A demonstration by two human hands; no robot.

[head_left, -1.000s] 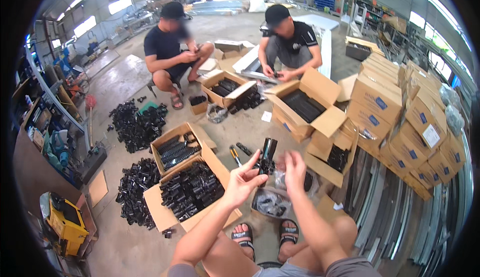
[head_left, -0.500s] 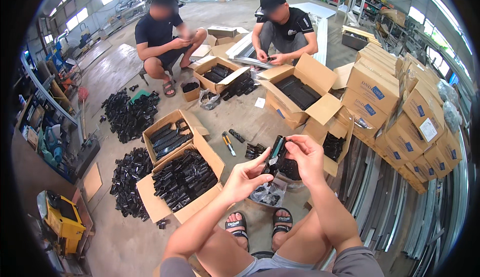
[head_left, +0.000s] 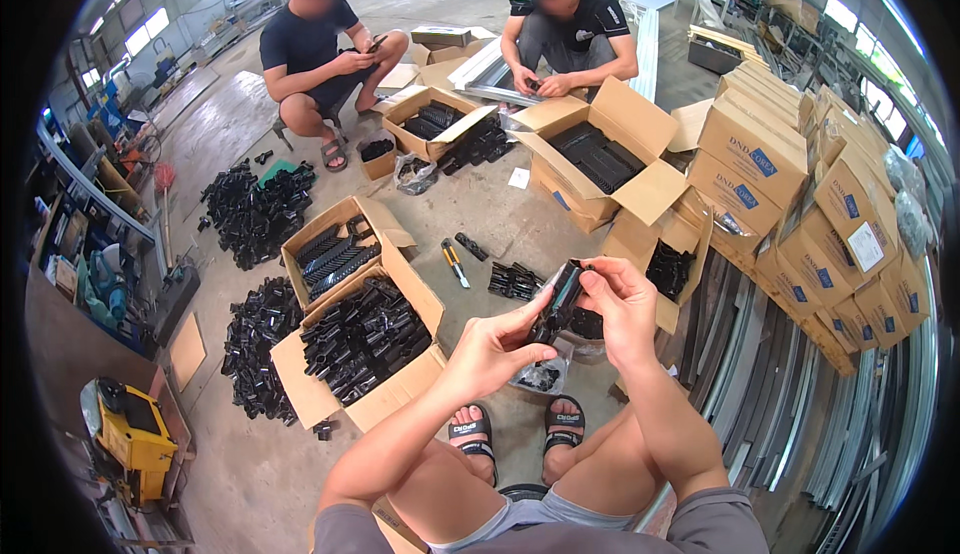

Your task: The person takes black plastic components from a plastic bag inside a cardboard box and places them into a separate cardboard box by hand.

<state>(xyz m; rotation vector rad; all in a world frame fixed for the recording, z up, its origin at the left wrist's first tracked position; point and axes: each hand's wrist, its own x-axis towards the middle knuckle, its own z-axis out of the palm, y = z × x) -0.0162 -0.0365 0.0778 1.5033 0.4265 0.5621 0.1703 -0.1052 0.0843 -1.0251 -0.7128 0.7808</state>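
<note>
A black, elongated plastic part (head_left: 554, 306) is held up in front of my knees, tilted, with a glossy greenish sheen along one face. My left hand (head_left: 498, 350) grips its lower left side between thumb and fingers. At its upper right end, my right hand (head_left: 620, 304) pinches it with thumb and fingertips. Just beyond the hands lies a small cluster of black parts (head_left: 514, 280). Partly hidden under the held part are more black pieces and a clear plastic bag (head_left: 543, 375) with dark bits inside.
Left of me are open cartons (head_left: 400, 379) of black parts and loose heaps (head_left: 262, 339). A yellow-handled cutter (head_left: 454, 262) lies on the floor. Two people (head_left: 318, 59) sit opposite, handling small things. Stacked cartons (head_left: 748, 149) and long metal profiles (head_left: 730, 354) line the right.
The view has tipped down slightly, so the surroundings sit higher in the picture. Both hands still hold the black part, and my right fingers have shifted a little at its upper end.
</note>
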